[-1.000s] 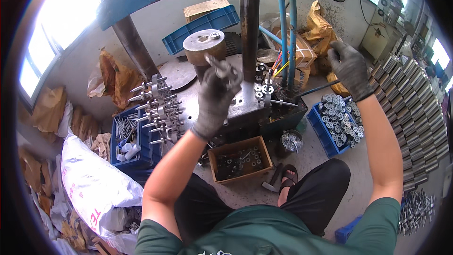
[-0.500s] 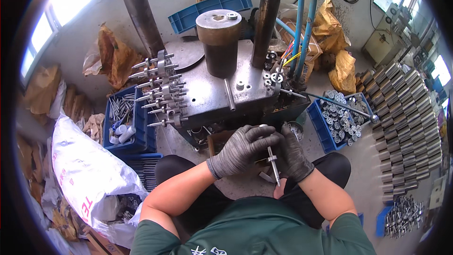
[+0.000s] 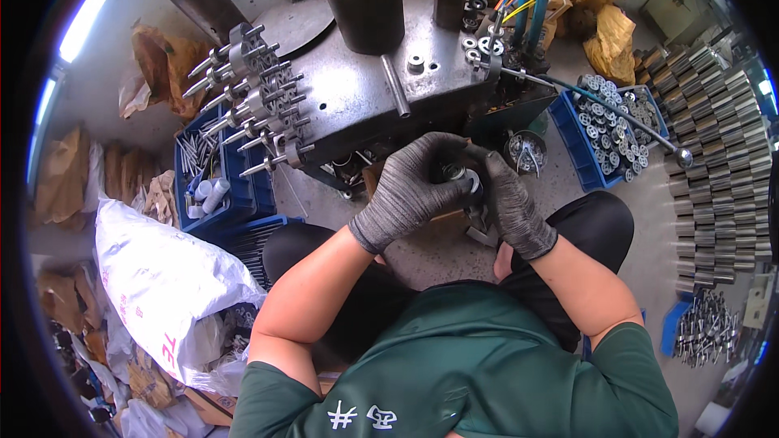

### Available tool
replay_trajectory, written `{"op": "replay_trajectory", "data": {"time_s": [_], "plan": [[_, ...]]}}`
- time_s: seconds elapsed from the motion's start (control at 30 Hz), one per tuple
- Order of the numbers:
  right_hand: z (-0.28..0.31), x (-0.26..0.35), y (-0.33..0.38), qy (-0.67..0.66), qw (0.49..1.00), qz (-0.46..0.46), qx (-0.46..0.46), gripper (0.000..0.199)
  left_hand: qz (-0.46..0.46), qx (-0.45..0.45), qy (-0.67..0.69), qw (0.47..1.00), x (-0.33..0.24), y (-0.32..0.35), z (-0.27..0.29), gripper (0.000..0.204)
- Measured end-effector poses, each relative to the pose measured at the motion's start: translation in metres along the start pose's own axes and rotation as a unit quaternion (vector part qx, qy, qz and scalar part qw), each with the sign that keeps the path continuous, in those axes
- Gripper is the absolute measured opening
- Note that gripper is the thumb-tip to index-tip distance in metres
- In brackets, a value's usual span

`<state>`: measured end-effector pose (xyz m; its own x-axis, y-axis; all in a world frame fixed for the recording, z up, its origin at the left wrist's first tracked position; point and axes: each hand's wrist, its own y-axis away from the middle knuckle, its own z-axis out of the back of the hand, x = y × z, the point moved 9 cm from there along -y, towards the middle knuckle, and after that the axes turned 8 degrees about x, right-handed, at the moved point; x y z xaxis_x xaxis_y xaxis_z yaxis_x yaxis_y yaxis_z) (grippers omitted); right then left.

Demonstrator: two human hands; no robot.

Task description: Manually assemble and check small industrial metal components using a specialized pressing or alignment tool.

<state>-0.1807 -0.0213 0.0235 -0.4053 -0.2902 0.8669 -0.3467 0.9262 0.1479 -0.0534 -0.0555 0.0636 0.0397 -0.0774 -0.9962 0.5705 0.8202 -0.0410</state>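
My left hand (image 3: 412, 188), in a grey knit glove, curls its fingers and thumb round a small shiny metal part with a round end (image 3: 471, 182). My gloved right hand (image 3: 516, 206) closes on the same part from the other side, its fingertips close to the left ones. The fingers hide most of the part, so its full shape does not show. Both hands are over my lap, just in front of a steel bench plate (image 3: 357, 85). A loose steel rod (image 3: 396, 86) lies on the plate beyond them, beside a small metal ring (image 3: 416, 62).
Several shafts with discs (image 3: 260, 101) crowd the plate's left edge. A thick steel column (image 3: 357, 8) rises behind. Blue bins stand left (image 3: 264, 186) and right (image 3: 565, 134), the right one holding toothed discs. A long ball-ended lever (image 3: 625, 118) reaches right. Steel cylinders (image 3: 710, 178) are stacked far right.
The shaft with a collar that pointed down toward me from between my hands no longer shows there; a round metal end shows instead. My hands appear higher, and the whole view has shifted.
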Motion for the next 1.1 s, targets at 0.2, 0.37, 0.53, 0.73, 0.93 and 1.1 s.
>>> {"op": "replay_trajectory", "data": {"time_s": [0.2, 0.37, 0.53, 0.73, 0.93, 1.1], "plan": [[0.026, 0.028, 0.009, 0.117, 0.984, 0.123, -0.046, 0.035, -0.109, -0.089, -0.317, 0.938, -0.033, 0.01, 0.017, 0.048], [0.029, 0.026, 0.018, 0.059, 0.988, 0.089, -0.109, 0.045, -0.091, -0.109, -0.239, 0.961, -0.029, 0.007, 0.018, 0.045], [0.018, 0.027, 0.01, 0.12, 0.99, 0.058, -0.048, 0.038, -0.066, -0.041, -0.044, 0.996, -0.033, 0.009, -0.006, 0.045], [-0.014, -0.029, -0.014, -0.104, 0.992, 0.015, 0.07, 0.044, -0.037, -0.02, -0.001, 0.999, -0.005, 0.011, 0.002, 0.053], [0.001, 0.042, 0.027, -0.107, 0.991, 0.064, 0.045, 0.033, -0.041, -0.062, -0.014, 0.997, 0.028, -0.006, 0.039, 0.039], [0.028, 0.151, 0.111, -0.054, 0.952, 0.3, 0.011, 0.043, -0.034, -0.086, -0.041, 0.995, 0.044, -0.009, 0.036, 0.035]]}}
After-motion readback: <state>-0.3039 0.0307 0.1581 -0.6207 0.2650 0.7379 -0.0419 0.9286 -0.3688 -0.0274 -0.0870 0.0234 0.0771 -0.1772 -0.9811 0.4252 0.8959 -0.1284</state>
